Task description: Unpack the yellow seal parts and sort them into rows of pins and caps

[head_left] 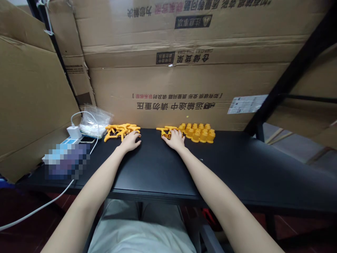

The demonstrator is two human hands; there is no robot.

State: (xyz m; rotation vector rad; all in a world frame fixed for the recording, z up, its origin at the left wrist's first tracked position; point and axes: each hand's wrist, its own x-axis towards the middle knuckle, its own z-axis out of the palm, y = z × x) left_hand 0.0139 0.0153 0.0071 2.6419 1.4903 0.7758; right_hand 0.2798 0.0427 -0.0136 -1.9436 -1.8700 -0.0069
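Note:
My left hand (130, 141) rests at the near right edge of a pile of orange branched plastic pieces (122, 130) with small dark chain-like parts among them. Its fingers are apart and its fingertips reach the pile; I see nothing gripped. Farther right, my right hand (176, 141) lies over a few more orange pieces (166, 129), with thumb and fingers apart. A brownish ring-shaped part (165, 135) shows beside its thumb, and the palm hides some of what lies beneath. Just right of that hand stand several yellow-orange stepped plastic cups (198, 133) in close rows.
The black table (155, 172) backs onto a tall cardboard sheet (168, 80). At left are a clear plastic bag (93, 121), a white charger (74, 131) with a cable, a phone (87, 140) and a blurred-out object (68, 161). A black metal post (284, 77) slants at right.

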